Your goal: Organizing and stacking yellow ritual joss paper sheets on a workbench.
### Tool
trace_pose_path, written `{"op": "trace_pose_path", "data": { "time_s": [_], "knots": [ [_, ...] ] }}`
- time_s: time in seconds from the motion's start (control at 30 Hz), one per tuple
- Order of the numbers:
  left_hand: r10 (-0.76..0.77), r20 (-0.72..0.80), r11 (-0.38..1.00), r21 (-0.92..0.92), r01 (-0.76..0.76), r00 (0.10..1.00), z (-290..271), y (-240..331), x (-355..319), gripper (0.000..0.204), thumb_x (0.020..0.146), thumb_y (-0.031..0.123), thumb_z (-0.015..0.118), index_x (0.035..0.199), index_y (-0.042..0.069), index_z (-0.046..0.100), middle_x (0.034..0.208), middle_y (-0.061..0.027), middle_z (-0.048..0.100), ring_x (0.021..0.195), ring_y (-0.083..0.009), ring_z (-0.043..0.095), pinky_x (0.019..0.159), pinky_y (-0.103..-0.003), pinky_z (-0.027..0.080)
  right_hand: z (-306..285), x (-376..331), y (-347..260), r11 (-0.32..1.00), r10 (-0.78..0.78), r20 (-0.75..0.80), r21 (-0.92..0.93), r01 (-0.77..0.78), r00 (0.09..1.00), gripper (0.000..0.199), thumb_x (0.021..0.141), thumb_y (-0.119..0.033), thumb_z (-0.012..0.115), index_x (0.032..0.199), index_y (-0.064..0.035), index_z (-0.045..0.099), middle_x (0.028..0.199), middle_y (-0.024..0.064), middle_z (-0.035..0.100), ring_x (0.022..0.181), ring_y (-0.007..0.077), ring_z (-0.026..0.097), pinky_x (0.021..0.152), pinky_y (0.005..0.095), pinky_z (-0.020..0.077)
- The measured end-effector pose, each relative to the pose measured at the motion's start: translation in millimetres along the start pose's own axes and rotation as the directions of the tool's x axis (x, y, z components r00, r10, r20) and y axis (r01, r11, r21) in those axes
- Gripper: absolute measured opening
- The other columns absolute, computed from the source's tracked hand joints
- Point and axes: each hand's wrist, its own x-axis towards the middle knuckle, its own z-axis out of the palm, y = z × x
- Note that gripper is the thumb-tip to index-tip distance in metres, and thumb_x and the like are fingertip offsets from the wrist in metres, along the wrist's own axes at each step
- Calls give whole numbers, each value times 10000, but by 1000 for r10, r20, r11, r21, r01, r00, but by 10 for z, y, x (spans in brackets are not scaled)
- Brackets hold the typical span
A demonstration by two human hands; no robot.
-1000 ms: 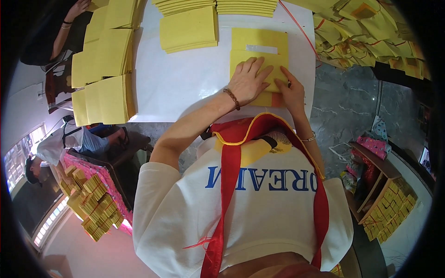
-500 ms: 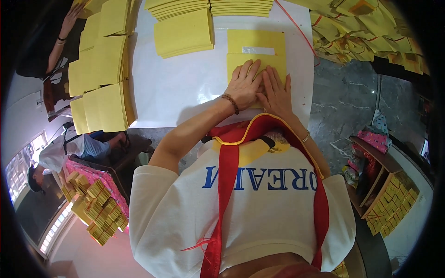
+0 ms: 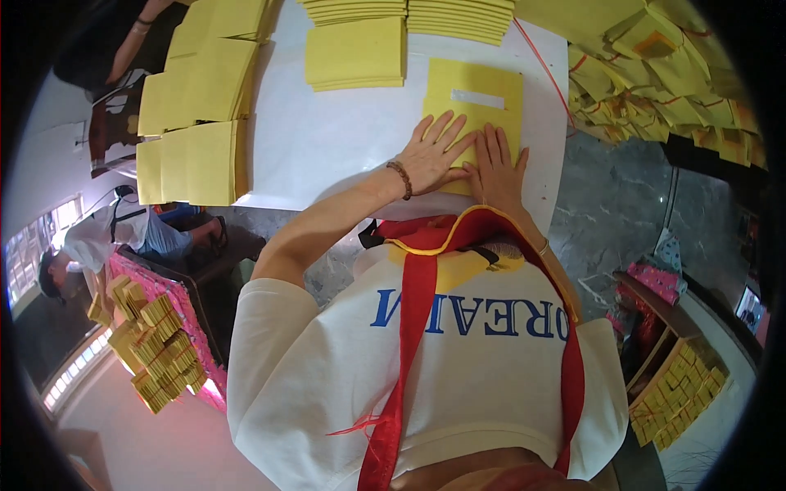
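Note:
A yellow paper envelope [image 3: 442, 78] lies on the white tabletop in front of me, a pale shiny strip [image 3: 477, 99] across its upper part. Flat on its lower half, my left hand [image 3: 434, 158] has its fingers spread. Beside it, partly over the same half, my right hand [image 3: 497, 170] lies with straight fingers pointing away from me. The two hands nearly meet at the thumbs. Neither holds anything that I can see, and they cover much of the envelope's near part. Just to the left sits a small stack of yellow envelopes [image 3: 354, 53].
Overlapping yellow stacks [image 3: 205, 82] line the table's left side, and more [image 3: 458, 18] stand at the far edge. A red cord [image 3: 540, 65] runs near heaped yellow bundles [image 3: 647, 82]. Another person's arm [image 3: 131, 45] reaches in far left; a seated person [image 3: 123, 237] is beside bundled packets [image 3: 160, 344].
The view has shifted, so the table appears farther right. My left hand's fingers have spread wider and lie less over the envelope's middle. My right hand stays flat on it.

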Motion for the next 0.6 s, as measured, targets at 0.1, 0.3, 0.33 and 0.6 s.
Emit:
{"op": "trace_pose_path", "data": {
  "time_s": [0.1, 0.3, 0.33, 0.6],
  "knots": [
    [94, 142, 994, 40, -101, 985, -58, -20, 32, 653, 777, 401, 609, 1298, 57, 417, 1339, -182, 389, 1214, -329, 380, 962, -472, 323, -79, -4, 106, 996, 23, 65, 80, -28, 998, 504, 908, -283, 453, 1344, -47, 360, 1422, 106, 318, 1327, 243, 268, 1028, 590, 161],
    [159, -13, 879, 456, -136, 987, 118, 287, 186, 422, 770, 186, 496, 1131, -28, 534, 926, -241, 582, 776, -311, 559, 675, -381, 464, -263, -153, 374, 254, 379, 17, 960, -122, 925, 426, 958, -215, 410, 1344, -39, 368, 1257, 92, 504, 1212, 182, 412, 1024, 295, 288],
    [32, 80, 956, 288, -54, 996, 142, 261, 224, 414, 752, 174, 510, 1129, 5, 542, 899, -181, 600, 720, -273, 552, 643, -377, 461, -282, -181, 367, 220, 456, 19, 966, -134, 890, 412, 957, -200, 417, 1334, -40, 382, 1238, 87, 511, 1175, 178, 442, 1006, 302, 312],
    [-11, -349, 936, 325, 132, 937, -1058, -690, 214, 507, 695, 49, 585, 1197, 98, 531, 1091, -81, 613, 995, -219, 587, 798, -342, 470, -119, -346, 492, 85, 642, 104, 975, -205, 760, 318, 959, -192, 436, 1225, -32, 505, 1072, 68, 582, 1015, 150, 533, 903, 292, 398]
  ]
}}
